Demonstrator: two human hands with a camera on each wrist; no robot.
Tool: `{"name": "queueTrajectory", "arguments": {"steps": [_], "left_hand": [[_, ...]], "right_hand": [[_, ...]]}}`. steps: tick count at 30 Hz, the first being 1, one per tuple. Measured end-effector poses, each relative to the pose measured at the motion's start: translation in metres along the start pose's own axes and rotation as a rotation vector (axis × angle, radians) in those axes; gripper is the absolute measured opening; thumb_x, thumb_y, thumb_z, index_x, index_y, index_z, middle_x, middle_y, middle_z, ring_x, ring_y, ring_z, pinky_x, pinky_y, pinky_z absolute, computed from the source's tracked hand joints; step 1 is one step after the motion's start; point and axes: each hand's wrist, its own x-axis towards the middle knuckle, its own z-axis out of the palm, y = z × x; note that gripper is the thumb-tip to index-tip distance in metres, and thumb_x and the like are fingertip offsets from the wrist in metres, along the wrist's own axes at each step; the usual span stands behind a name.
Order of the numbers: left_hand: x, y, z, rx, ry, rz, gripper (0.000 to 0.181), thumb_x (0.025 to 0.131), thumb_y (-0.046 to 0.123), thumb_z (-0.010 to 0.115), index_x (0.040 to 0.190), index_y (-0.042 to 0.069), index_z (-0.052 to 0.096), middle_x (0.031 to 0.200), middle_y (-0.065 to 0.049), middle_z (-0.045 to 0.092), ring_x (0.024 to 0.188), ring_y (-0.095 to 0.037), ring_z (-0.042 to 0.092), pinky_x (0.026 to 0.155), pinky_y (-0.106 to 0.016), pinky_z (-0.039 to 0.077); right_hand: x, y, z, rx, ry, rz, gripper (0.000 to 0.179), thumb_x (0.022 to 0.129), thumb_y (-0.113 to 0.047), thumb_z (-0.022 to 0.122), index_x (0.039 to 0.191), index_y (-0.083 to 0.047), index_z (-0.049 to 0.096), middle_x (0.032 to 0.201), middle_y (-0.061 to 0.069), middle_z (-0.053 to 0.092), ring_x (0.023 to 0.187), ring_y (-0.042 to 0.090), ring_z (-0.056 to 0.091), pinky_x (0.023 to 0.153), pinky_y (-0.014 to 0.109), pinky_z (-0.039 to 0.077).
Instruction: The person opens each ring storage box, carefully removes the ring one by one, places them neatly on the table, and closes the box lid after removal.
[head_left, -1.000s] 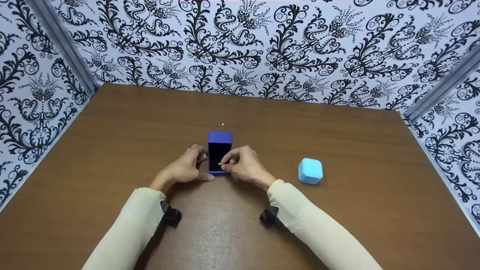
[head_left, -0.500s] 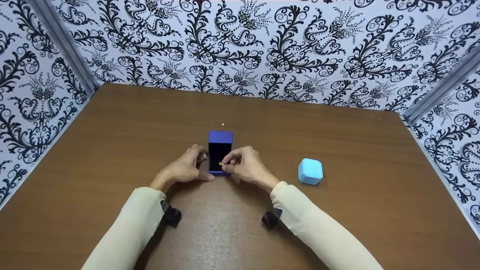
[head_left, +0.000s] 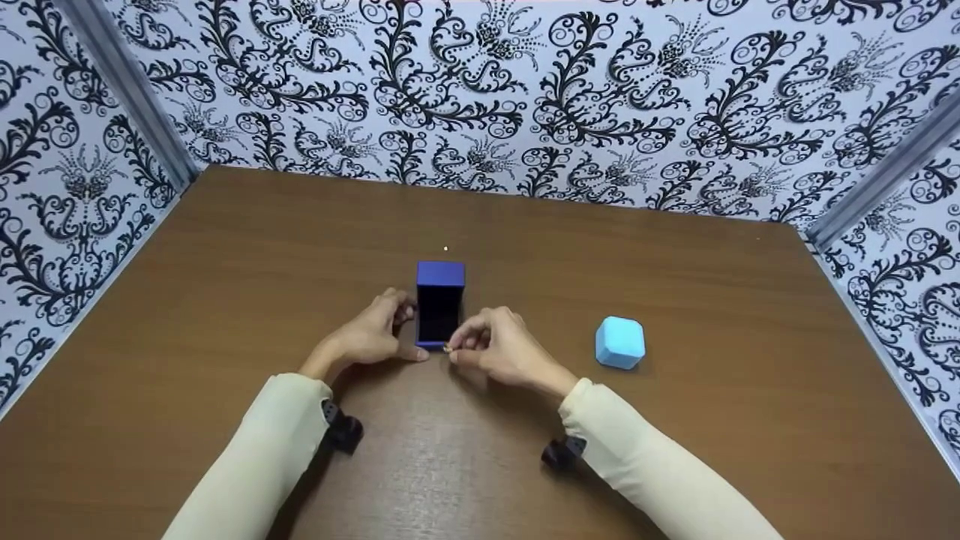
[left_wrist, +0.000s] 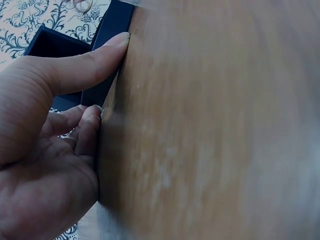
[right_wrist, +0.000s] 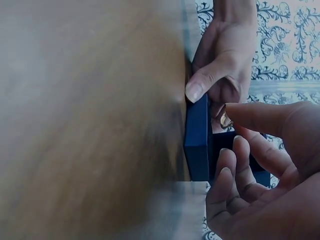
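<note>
A dark blue ring box [head_left: 440, 274] stands on the table with its lid raised and its black inside facing me. My left hand [head_left: 369, 331] steadies its base, thumb across the front edge and fingers at the left side. Between the thumb and index finger of my right hand [head_left: 504, 349] a small gold ring [right_wrist: 225, 120] is pinched. In the head view the ring overlaps the front right edge of the box. The other right fingers curl loosely near the open box in the right wrist view.
A light blue rounded cube-shaped box [head_left: 620, 343] sits on the brown wooden table [head_left: 675, 435] to the right of my right hand. Patterned black-and-white panels [head_left: 480, 97] enclose the back and sides. Both wrists wear small black cameras.
My right hand has drawn the ring from inside the box toward me and slightly right, to the front edge. The left hand and the box have stayed in place.
</note>
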Motion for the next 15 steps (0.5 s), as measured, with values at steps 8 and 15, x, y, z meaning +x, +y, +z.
{"name": "queueTrajectory", "arguments": {"steps": [8,15], "left_hand": [[0.0,0.0,0.0,0.0,0.007,-0.004,0.063,0.071,0.01,0.093,0.118,-0.005,0.053,0.109,-0.012,0.047,0.105,-0.029,0.042,0.093,-0.041,0.037],[0.0,0.001,0.0,-0.003,0.003,-0.005,0.065,0.072,0.01,0.092,0.121,-0.006,0.052,0.112,-0.014,0.047,0.109,-0.031,0.044,0.097,-0.044,0.038]], "right_hand": [[-0.013,0.002,0.005,-0.076,-0.083,-0.023,0.006,0.084,-0.006,0.08,0.084,-0.012,0.08,0.073,-0.01,0.063,0.077,0.011,0.056,0.072,0.029,0.044],[-0.016,0.001,0.01,-0.144,-0.15,-0.023,0.008,0.082,-0.006,0.08,0.084,-0.015,0.08,0.071,-0.01,0.065,0.073,0.006,0.056,0.071,0.029,0.044]]}}
